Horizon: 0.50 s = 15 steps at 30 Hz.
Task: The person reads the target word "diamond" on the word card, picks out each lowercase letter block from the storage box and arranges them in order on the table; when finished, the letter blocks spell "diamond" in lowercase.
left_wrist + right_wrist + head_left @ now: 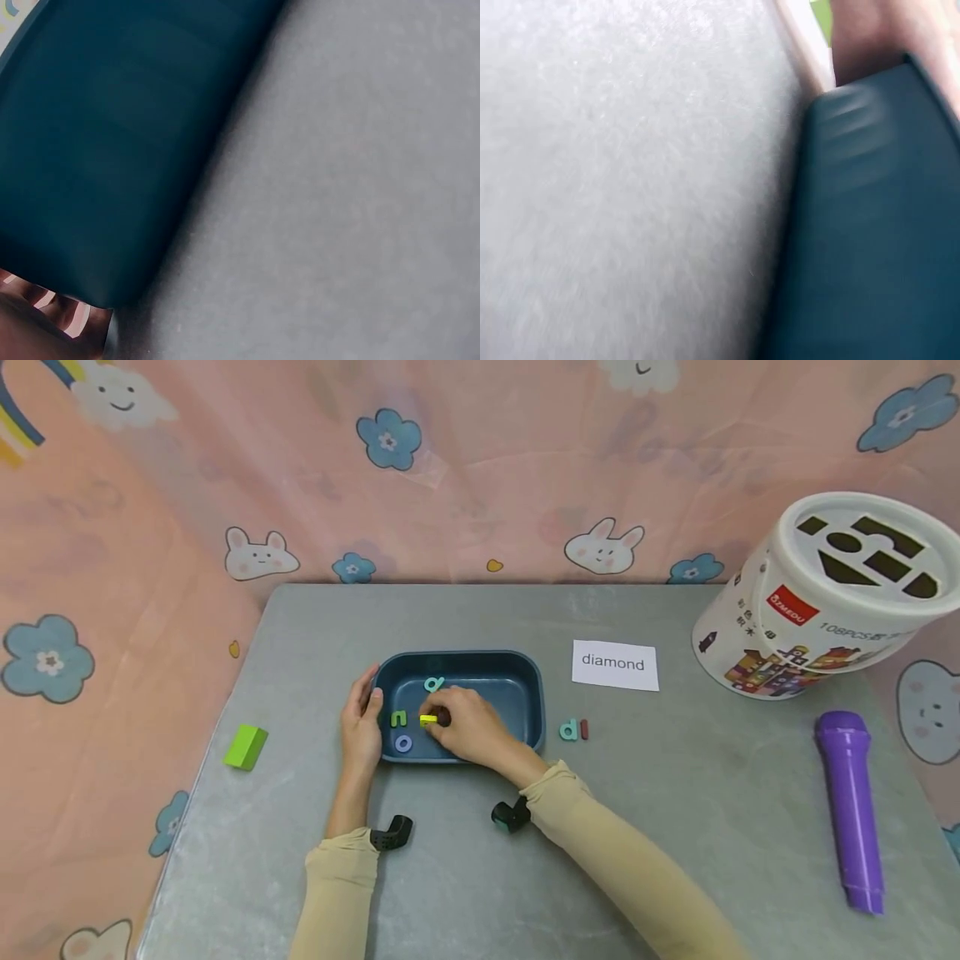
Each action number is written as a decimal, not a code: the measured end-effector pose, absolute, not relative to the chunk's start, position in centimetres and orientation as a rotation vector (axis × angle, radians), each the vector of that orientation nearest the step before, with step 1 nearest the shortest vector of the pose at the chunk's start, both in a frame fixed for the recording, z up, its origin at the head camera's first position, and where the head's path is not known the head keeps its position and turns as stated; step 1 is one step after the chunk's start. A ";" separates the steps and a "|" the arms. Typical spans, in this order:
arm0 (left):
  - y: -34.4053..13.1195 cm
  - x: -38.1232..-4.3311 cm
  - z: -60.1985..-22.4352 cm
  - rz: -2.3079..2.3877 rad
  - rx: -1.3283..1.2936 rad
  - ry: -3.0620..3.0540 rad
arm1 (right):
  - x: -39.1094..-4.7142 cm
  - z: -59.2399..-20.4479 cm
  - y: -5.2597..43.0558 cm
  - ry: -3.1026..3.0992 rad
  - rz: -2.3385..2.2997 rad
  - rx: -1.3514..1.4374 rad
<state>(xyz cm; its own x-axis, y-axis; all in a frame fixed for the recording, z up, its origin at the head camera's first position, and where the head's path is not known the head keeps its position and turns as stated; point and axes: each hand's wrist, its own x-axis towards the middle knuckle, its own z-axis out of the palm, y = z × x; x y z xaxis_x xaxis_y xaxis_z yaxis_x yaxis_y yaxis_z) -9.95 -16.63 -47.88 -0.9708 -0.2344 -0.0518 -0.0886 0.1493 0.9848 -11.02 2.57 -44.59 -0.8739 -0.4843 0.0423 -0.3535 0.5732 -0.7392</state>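
My left hand (362, 733) holds the left end of a dark blue tray (534, 697), thumb at the rim and fingers along the outer wall. In the left wrist view, fingers (45, 307) show at the tray's corner. Inside the tray, my right hand (474, 727) pinches a small yellow letter piece (427, 720) between thumb and fingertips; which letter it is, I cannot tell. Near it lie a teal letter (433, 684), a green letter n (398, 718) and a purple letter o (403, 743). The right wrist view is mostly tabletop and the tray's outer wall (870, 225).
Right of the tray lie a teal letter d (568, 730) and a red letter l (584, 729), below a white card (615, 665) reading "diamond". A green block (246, 747) is at left. A white tub (780, 627) and a purple tube-shaped object (851, 810) stand and lie at right.
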 end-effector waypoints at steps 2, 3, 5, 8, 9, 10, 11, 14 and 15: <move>-16.6 -10.0 -48.0 -1.942 0.328 -2.290 | -10.8 -44.3 3.3 2.632 -1.236 -0.687; -16.6 -10.0 -48.0 -1.940 0.328 -2.288 | -10.7 -44.1 3.8 2.629 -1.270 -0.686; -16.5 -10.0 -48.1 -1.939 0.330 -2.282 | -10.6 -43.8 4.8 2.631 -1.346 -0.707; -16.5 -10.0 -48.0 -1.947 0.324 -2.271 | -10.9 -44.2 6.7 2.655 -1.493 -0.786; -16.5 -10.0 -48.0 -1.949 0.323 -2.271 | -10.9 -44.1 7.3 2.673 -1.531 -0.799; -16.5 -9.9 -48.0 -1.950 0.324 -2.270 | -10.9 -44.0 7.9 2.688 -1.564 -0.794; -16.5 -9.9 -47.9 -1.951 0.323 -2.272 | -10.8 -43.7 8.6 2.702 -1.589 -0.776; -16.5 -9.9 -47.8 -1.952 0.321 -2.280 | -10.5 -42.4 10.5 2.736 -1.637 -0.664; -16.6 -9.9 -47.9 -1.953 0.321 -2.281 | -10.5 -42.3 11.2 2.743 -1.654 -0.629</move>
